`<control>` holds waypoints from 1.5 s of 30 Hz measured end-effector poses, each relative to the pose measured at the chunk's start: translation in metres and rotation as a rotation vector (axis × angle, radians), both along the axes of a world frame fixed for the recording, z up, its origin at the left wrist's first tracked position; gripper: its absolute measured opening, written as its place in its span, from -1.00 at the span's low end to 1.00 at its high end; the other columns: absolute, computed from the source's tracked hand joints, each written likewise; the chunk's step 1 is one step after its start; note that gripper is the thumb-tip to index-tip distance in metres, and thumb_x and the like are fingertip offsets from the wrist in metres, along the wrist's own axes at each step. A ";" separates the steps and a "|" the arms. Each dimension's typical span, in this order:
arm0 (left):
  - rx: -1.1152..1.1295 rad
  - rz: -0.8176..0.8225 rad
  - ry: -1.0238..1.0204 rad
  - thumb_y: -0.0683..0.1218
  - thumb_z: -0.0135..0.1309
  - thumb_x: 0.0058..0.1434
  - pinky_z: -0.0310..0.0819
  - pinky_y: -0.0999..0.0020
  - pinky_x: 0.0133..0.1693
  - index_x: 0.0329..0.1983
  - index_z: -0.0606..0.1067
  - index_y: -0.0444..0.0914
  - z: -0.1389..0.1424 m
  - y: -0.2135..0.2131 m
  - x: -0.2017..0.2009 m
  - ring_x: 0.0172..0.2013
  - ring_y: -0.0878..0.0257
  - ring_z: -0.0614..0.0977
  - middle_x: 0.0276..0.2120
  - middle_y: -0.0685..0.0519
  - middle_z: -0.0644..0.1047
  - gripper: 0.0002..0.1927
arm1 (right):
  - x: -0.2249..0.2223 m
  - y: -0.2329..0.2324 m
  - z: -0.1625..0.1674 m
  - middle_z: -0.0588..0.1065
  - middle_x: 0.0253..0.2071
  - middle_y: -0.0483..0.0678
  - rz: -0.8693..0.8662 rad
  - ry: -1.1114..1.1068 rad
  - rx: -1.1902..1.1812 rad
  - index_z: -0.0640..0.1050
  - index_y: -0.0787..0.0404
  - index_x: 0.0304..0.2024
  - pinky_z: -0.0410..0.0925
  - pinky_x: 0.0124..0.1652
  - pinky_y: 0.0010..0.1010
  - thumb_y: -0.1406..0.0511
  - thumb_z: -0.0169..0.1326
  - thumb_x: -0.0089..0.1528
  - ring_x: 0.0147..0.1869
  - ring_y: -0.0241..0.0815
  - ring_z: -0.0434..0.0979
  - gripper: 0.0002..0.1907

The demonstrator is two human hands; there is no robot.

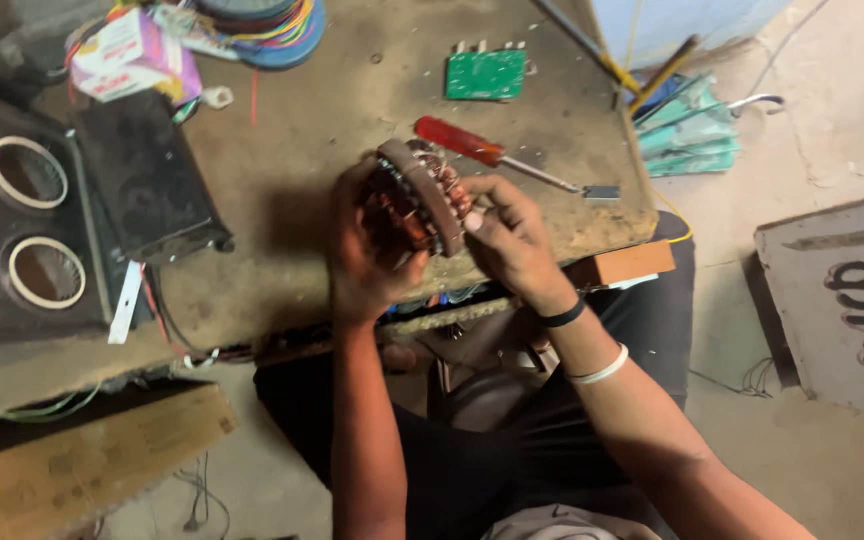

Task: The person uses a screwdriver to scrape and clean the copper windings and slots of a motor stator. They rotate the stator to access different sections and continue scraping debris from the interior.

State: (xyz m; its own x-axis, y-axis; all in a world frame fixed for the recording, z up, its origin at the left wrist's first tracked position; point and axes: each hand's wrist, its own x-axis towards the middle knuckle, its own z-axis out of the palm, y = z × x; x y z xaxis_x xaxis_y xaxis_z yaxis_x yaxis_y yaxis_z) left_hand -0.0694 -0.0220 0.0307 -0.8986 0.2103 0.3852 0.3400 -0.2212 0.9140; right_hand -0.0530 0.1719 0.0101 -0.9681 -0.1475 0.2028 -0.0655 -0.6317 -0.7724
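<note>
Both hands meet at the middle of the frame around a motor stator (pixel 420 195), a ring of copper windings held on edge above the workbench (pixel 332 150); the left hand (pixel 372 255) cups it from behind and below, fingers curled around the coils; the right hand (pixel 507 235) pinches its near rim between thumb and fingertips, a black band and a white band on that wrist. Just beyond the stator, toward the upper right, a red-handled screwdriver (pixel 467 142) lies flat on the bench; further up sits a green circuit board (pixel 486 74); a speaker box (pixel 32 220) with two round openings fills the left edge; coils of coloured wire (pixel 272 22) lie at the top; a pink and white carton (pixel 132 55) sits in the upper left.
</note>
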 end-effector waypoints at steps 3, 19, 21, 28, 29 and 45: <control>-0.296 0.257 0.232 0.04 0.36 0.11 0.48 0.20 0.29 0.47 0.20 -0.27 0.003 -0.002 0.001 0.27 0.08 0.47 0.30 -0.10 0.33 -0.08 | 0.000 -0.002 0.001 0.52 0.05 -0.01 0.012 -0.036 -0.010 0.41 0.38 0.18 0.36 0.17 -0.34 0.37 0.08 0.38 0.13 -0.22 0.51 -0.65; -0.394 0.408 0.215 -0.06 0.33 0.06 0.63 0.22 0.19 0.37 0.35 -0.30 0.008 -0.007 0.005 0.23 0.05 0.59 0.26 -0.14 0.44 -0.21 | -0.001 -0.004 0.003 0.50 0.14 0.04 -0.005 0.001 0.013 0.41 0.40 0.24 0.34 0.27 -0.31 0.36 0.03 0.41 0.23 -0.21 0.50 -0.63; -0.457 0.420 0.363 -0.15 0.32 0.00 0.53 0.19 0.26 0.42 0.32 -0.29 0.011 -0.010 0.003 0.30 0.03 0.50 0.29 -0.12 0.42 -0.14 | -0.002 -0.005 0.004 0.49 0.16 0.03 -0.015 -0.018 -0.032 0.40 0.40 0.24 0.34 0.28 -0.29 0.36 0.03 0.42 0.26 -0.19 0.49 -0.63; -0.535 0.430 0.378 -0.10 0.23 0.07 0.53 0.13 0.25 0.43 0.29 -0.30 0.015 -0.014 0.005 0.37 -0.05 0.44 0.37 -0.15 0.36 -0.18 | -0.002 -0.005 0.002 0.50 0.16 0.03 0.000 -0.008 -0.059 0.41 0.39 0.24 0.36 0.28 -0.28 0.36 0.05 0.42 0.25 -0.18 0.50 -0.64; -0.490 0.398 0.336 -0.10 0.19 0.09 0.57 0.20 0.19 0.45 0.29 -0.29 0.015 -0.014 0.005 0.37 -0.04 0.45 0.38 -0.16 0.36 -0.19 | -0.002 -0.005 0.002 0.50 0.16 0.03 -0.007 -0.016 -0.073 0.41 0.39 0.24 0.36 0.29 -0.27 0.37 0.05 0.43 0.25 -0.17 0.50 -0.65; -0.525 0.393 0.409 -0.05 0.25 0.27 0.40 0.08 0.25 -0.20 0.58 -0.29 0.015 -0.014 0.004 0.20 -0.04 0.54 0.05 -0.05 0.58 -0.79 | -0.003 -0.009 0.011 0.48 0.24 0.04 -0.009 -0.037 -0.109 0.38 0.36 0.28 0.32 0.39 -0.17 0.37 0.05 0.45 0.35 -0.12 0.48 -0.63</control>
State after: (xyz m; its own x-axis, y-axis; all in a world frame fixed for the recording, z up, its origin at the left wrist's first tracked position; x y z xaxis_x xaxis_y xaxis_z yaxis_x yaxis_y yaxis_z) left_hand -0.0654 -0.0356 0.0454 -0.7524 0.1518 0.6410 0.6374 0.4133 0.6503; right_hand -0.0560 0.1628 0.0212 -0.9763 -0.1174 0.1816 -0.0448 -0.7118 -0.7010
